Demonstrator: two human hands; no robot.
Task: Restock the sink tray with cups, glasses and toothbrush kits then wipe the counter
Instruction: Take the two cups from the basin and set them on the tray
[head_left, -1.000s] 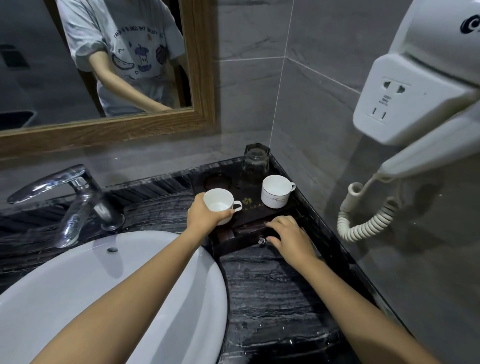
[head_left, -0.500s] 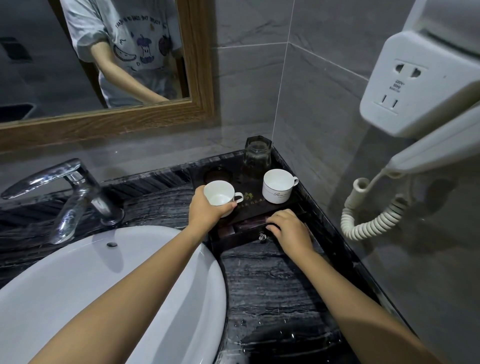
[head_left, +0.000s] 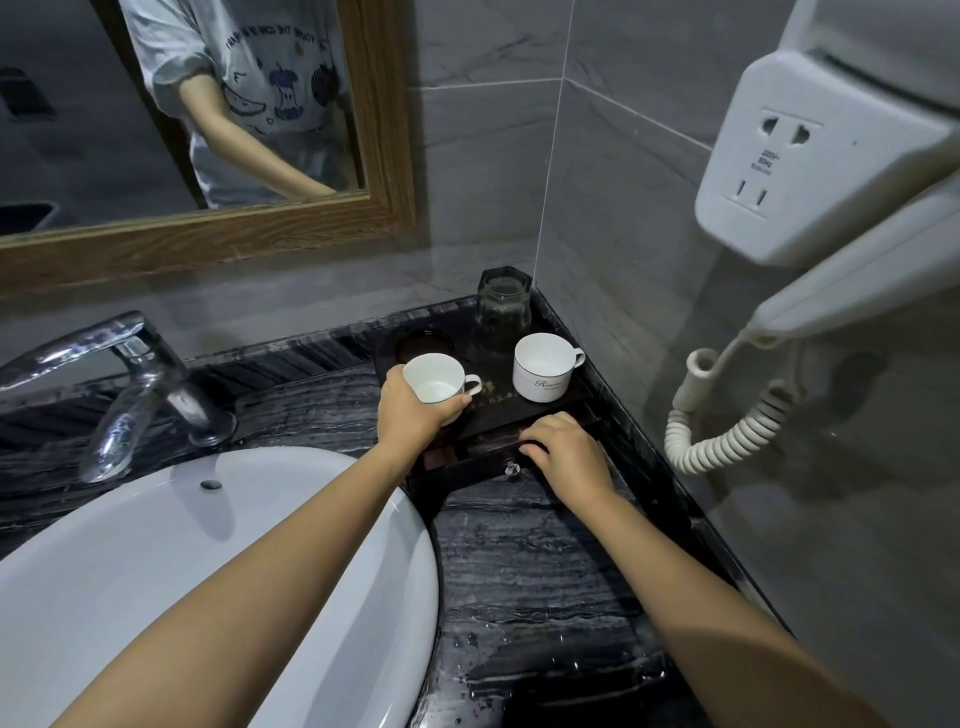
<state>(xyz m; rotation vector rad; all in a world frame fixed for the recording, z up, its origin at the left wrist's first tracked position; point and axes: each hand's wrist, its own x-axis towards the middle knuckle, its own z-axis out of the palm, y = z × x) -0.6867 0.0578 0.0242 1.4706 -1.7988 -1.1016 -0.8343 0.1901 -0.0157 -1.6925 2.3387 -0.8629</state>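
Note:
A dark tray (head_left: 519, 415) sits in the counter's back right corner. My left hand (head_left: 408, 413) grips a white cup (head_left: 435, 378) at the tray's front left, its handle pointing right. A second white cup (head_left: 543, 366) stands on the tray's right side. Behind it a dark glass (head_left: 503, 312) stands upside down in the corner. An empty round recess (head_left: 420, 340) lies behind the held cup. My right hand (head_left: 566, 451) rests on the tray's front drawer edge, fingers curled over it, beside a small clear knob (head_left: 511, 467).
A white basin (head_left: 156, 571) fills the lower left, with a chrome tap (head_left: 130, 374) behind it. The dark marble counter (head_left: 530, 571) has water drops near its front. A wall hair dryer (head_left: 831, 182) with a coiled cord (head_left: 727, 431) hangs on the right. A wood-framed mirror (head_left: 208, 130) is above.
The view has shifted slightly. My left hand keeps hold of the cup at the tray's front left; my right hand stays on the drawer front.

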